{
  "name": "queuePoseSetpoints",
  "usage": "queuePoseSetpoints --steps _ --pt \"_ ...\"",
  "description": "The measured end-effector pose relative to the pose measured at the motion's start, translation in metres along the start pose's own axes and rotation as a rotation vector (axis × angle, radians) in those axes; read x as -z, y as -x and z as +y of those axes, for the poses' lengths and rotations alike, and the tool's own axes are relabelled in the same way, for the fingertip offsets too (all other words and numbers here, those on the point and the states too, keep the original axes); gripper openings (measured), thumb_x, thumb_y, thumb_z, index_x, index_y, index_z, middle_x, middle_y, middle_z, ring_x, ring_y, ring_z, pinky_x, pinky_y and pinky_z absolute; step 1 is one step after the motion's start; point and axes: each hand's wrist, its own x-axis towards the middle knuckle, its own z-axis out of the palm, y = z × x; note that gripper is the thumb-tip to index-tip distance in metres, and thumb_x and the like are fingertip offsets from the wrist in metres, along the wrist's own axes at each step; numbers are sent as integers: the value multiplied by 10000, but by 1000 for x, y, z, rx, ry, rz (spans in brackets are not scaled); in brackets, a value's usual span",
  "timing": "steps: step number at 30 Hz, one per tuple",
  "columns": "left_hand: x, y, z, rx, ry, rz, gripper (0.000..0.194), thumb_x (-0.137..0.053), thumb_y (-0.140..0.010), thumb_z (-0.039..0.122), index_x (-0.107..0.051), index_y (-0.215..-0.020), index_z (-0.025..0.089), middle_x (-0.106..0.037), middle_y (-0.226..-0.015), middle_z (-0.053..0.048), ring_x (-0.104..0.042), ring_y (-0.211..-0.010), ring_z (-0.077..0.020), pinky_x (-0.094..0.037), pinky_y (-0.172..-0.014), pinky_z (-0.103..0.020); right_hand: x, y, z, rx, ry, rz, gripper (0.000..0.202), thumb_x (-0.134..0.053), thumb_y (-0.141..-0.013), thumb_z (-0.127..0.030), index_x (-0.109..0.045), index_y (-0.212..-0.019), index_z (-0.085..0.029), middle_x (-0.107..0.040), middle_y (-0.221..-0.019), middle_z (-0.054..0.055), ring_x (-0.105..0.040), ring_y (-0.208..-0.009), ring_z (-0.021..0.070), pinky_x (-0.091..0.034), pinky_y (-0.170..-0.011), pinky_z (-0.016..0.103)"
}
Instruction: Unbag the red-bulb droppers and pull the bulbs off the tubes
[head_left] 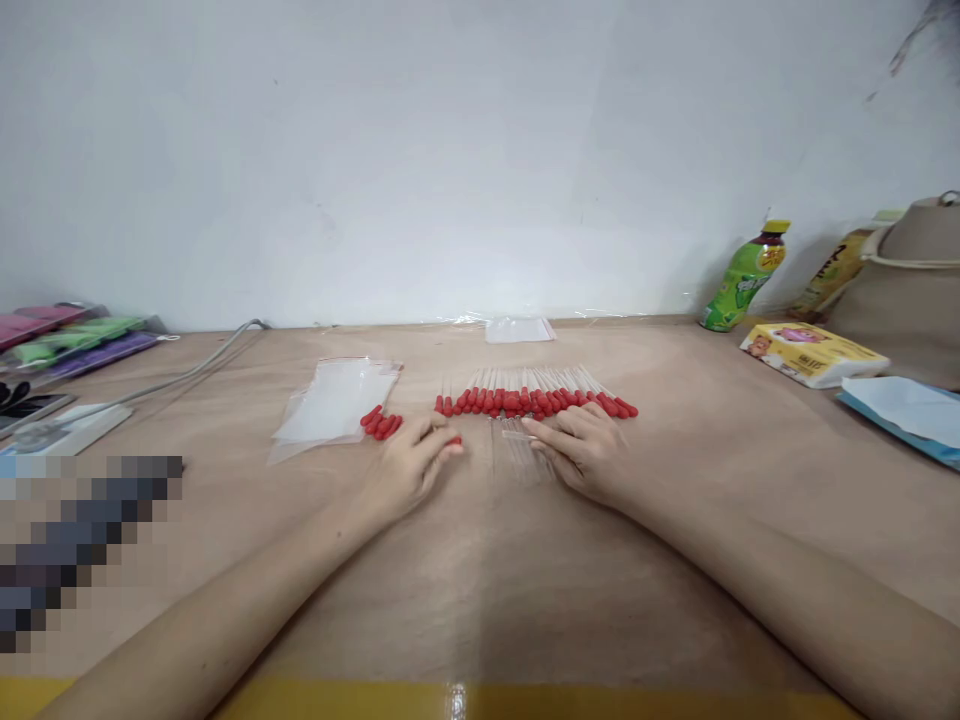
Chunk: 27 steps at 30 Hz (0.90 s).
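On the near side of the row of red-topped droppers [510,402], the left hand [409,462] pinches a little red bulb [455,441], and the right hand [591,450] pinches a thin clear tube [513,435] lying sideways, its free end toward that bulb.

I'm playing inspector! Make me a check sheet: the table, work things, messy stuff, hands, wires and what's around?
Surface: brown table, yellow strip along the near edge.
Job's things: row of red-bulbed droppers; loose red bulbs; clear tubes.
Clutter: plastic bags, yellow pack, green bottle.
Hands: left hand pinches a red bulb; right hand seems to hold one tube.
Cables: grey cable, left side.
Surroundings: pale wall behind.
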Motion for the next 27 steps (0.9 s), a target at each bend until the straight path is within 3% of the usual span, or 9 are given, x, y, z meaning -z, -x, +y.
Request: queuePoseSetpoints --steps 6,9,12,16,22,27 --pt "29 -20 -35 409 -97 15 297 -374 -848 239 -562 -1052 134 -489 -885 -82 -516 -844 -183 -449 -768 -328 -7 -14 -15 -178 -179 -88 276 -389 -864 -165 -530 -1101 -155 -579 -854 72 -522 -805 175 -421 -700 302" --pt "51 -25 -53 603 -16 -102 324 -438 -803 313 -528 -1073 159 -539 -805 -43 -550 -713 -163 -460 -675 -306 -9 -20 -23 -236 -275 -67 139 -420 -833 -149 -541 -901 -154 -589 -826 60 -537 -778 160 -431 -675 271" --pt "62 -25 -64 729 96 -235 369 -526 -733 417 -506 -1012 176 -584 -740 -10 -565 -612 -148 -449 -574 -271 -13 -23 -29 -178 -230 -67 130 -410 -820 -142 -530 -776 -161 -574 -718 49 -524 -691 157 -416 -626 269" --pt "59 -21 -71 758 39 -307 335 -582 -659 475 -545 -818 182 -614 -737 -22 -575 -640 -160 -440 -570 -264 -18 -21 -32 -94 -98 -74 186 -395 -825 -141 -555 -731 -158 -563 -659 52 -503 -638 160 -393 -608 279" --pt "49 -16 -74 731 -11 -453 323 -572 -659 500 -575 -756 193 -644 -723 -29 -591 -660 -181 -422 -553 -254 -19 -20 -35 -101 -133 -127 164 -456 -832 -199 -613 -835 -150 -579 -704 56 -510 -675 156 -382 -647 278" --pt "53 -21 -68 734 -100 -421 346 -505 -717 534 -582 -764 200 -649 -761 -31 -585 -676 -189 -407 -586 -267 -11 -23 -42 -116 -119 -225 223 -530 -809 -336 -630 -895 -157 -585 -755 59 -499 -724 167 -353 -675 297"
